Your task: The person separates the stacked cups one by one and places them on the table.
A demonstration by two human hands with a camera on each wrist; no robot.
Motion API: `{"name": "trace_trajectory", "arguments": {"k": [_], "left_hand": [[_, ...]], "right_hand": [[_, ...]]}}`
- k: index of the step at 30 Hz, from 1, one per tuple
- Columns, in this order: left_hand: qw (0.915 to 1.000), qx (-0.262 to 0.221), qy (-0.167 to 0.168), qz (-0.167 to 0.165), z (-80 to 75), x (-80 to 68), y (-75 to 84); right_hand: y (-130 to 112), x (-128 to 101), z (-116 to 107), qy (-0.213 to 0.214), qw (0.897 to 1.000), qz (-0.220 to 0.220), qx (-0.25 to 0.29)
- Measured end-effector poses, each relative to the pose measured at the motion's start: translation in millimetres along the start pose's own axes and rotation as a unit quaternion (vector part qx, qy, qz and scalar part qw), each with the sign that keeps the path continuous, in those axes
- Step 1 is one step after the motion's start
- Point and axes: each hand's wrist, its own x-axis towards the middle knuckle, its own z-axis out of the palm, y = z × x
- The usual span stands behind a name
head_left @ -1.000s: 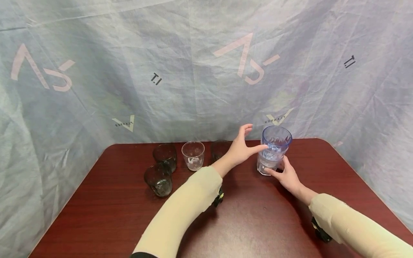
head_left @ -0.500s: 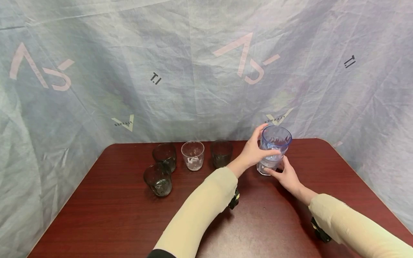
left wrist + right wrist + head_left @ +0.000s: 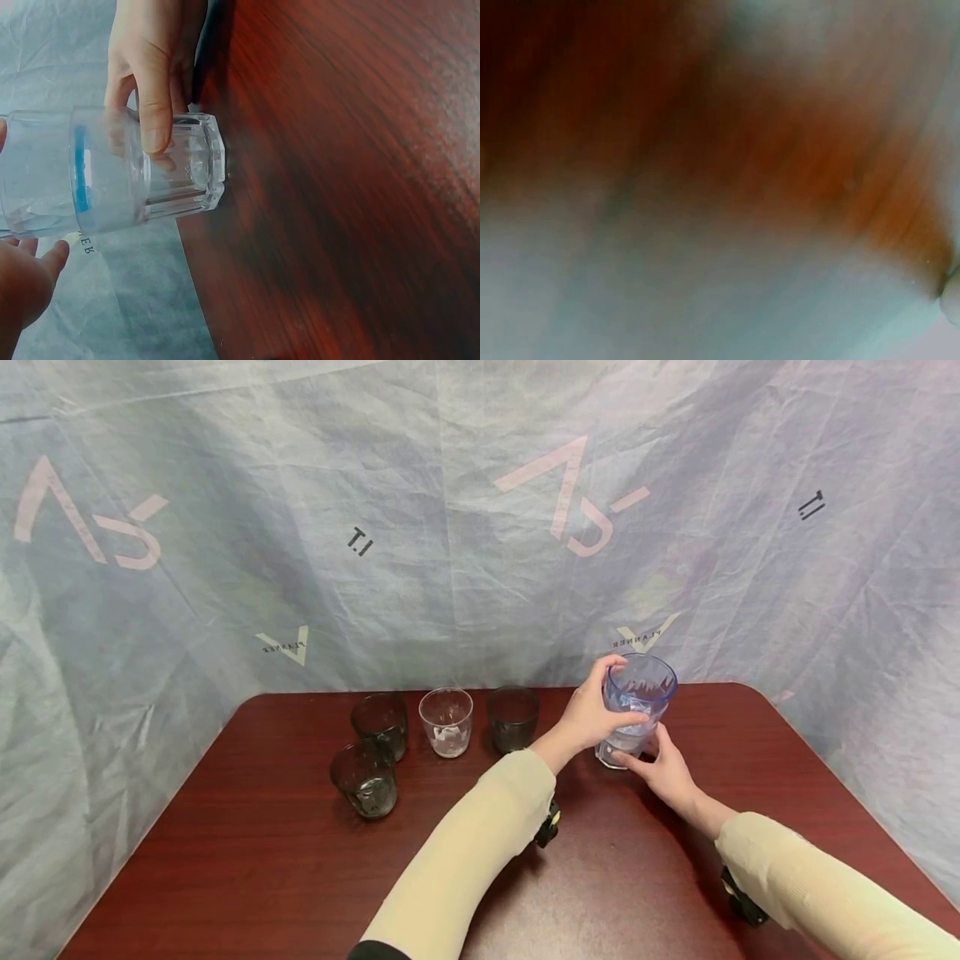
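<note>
A blue-tinted tumbler (image 3: 640,687) stands nested inside a clear faceted glass (image 3: 618,749) at the back right of the dark red table (image 3: 262,860). My left hand (image 3: 592,714) wraps the tumbler's upper part from the left, with fingers behind the rim and thumb across the front. My right hand (image 3: 663,768) grips the clear glass at its base from the right. In the left wrist view the blue tumbler (image 3: 45,180) sits inside the clear glass (image 3: 187,176). There the right hand (image 3: 146,60) has a thumb on the clear glass, and the left hand (image 3: 22,281) shows at the lower left.
Three dark glasses (image 3: 366,777) (image 3: 381,722) (image 3: 513,717) and a small clear glass (image 3: 447,720) stand at the back left of centre. A crumpled pale cloth backdrop (image 3: 450,527) rises behind the table. The right wrist view is a blur.
My left hand moved right from beside the tumbler and closed its fingers round the upper part. The right hand and the glasses stayed put.
</note>
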Motion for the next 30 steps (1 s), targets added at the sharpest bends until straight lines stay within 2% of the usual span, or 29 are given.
{"name": "trace_trajectory", "arguments": {"k": [7, 17, 26, 30], "left_hand": [[0.9992, 0.041, 0.004, 0.001, -1.5, -3.5, 1.7], [0.9971, 0.074, 0.019, 0.002, -2.3, -6.6, 3.7], [0.9941, 0.094, 0.026, 0.048, -0.3, -7.0, 2.7], [0.9940, 0.095, 0.028, 0.046, 0.4, -6.3, 1.5]], "right_hand": [[0.6, -0.7, 0.8, -0.001, 1.000, -0.001, -0.002], [-3.8, -1.4, 1.4, -0.005, 1.000, 0.000, 0.000], [-4.1, -1.2, 0.7, -0.004, 1.000, 0.004, -0.003], [-2.7, -1.2, 0.3, -0.007, 1.000, 0.009, -0.004]]}}
